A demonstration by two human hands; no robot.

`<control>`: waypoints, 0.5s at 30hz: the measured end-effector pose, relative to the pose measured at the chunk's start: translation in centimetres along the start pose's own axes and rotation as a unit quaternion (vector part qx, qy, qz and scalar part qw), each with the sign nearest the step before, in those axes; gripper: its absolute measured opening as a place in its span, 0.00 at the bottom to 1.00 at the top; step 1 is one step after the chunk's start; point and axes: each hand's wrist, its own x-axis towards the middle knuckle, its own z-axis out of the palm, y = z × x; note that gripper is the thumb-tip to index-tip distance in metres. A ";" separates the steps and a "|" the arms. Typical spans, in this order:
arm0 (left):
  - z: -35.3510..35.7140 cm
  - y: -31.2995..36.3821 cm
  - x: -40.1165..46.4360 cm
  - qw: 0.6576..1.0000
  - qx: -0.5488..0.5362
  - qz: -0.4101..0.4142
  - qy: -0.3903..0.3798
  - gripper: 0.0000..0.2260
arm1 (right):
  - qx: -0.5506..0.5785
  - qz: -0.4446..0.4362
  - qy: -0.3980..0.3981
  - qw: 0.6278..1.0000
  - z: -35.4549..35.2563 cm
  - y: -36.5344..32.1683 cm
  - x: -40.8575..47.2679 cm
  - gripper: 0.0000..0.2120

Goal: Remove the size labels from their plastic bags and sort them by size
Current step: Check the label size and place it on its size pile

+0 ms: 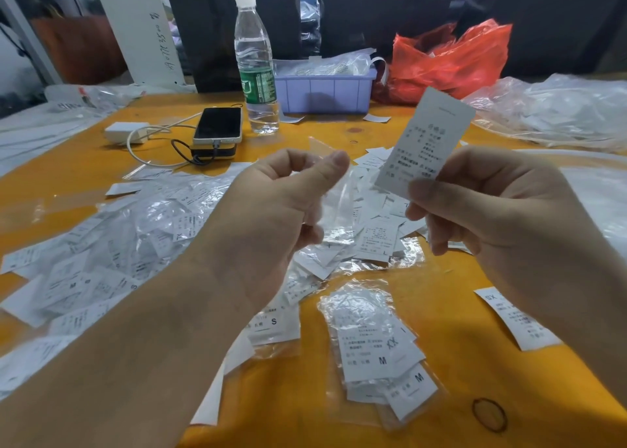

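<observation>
The right hand [502, 210] pinched a bare size label [427, 142] by its lower end, held upright above the yellow counter [458, 278]. Just left of it, the left hand [271, 210] pinched the emptied clear plastic bag [334, 203] between thumb and curled fingers. The label's size letter was hidden behind the fingers, so it risked landing in the wrong heap; below the hands, the M pile [383, 356] and S label [273, 325] lay close together.

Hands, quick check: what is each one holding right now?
Left hand: pinches an emptied clear plastic bag between thumb and fingers.
Right hand: pinches a white size label, held upright.
</observation>
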 end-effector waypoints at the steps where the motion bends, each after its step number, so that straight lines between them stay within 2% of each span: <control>1: 0.0 -0.1 0.1 1.000 -0.006 0.004 -0.004 0.10 | 0.019 0.016 0.002 1.000 0.0 0.0 0.0 0.04; 4: 0.1 -0.3 0.0 0.999 -0.029 0.015 -0.012 0.08 | 0.099 0.081 0.011 0.992 -0.1 0.0 0.3 0.08; 7: 0.1 -0.3 0.0 0.997 -0.066 0.026 -0.023 0.06 | 0.202 0.164 0.002 0.966 0.0 -0.2 0.4 0.10; 12: 0.4 -0.6 0.0 0.989 -0.138 0.040 -0.047 0.08 | 0.295 0.251 -0.091 0.918 0.2 -0.1 0.1 0.02; 15: 1.0 -0.8 -0.2 0.984 -0.164 0.051 -0.051 0.08 | 0.302 0.243 -0.155 0.909 0.4 0.1 0.0 0.06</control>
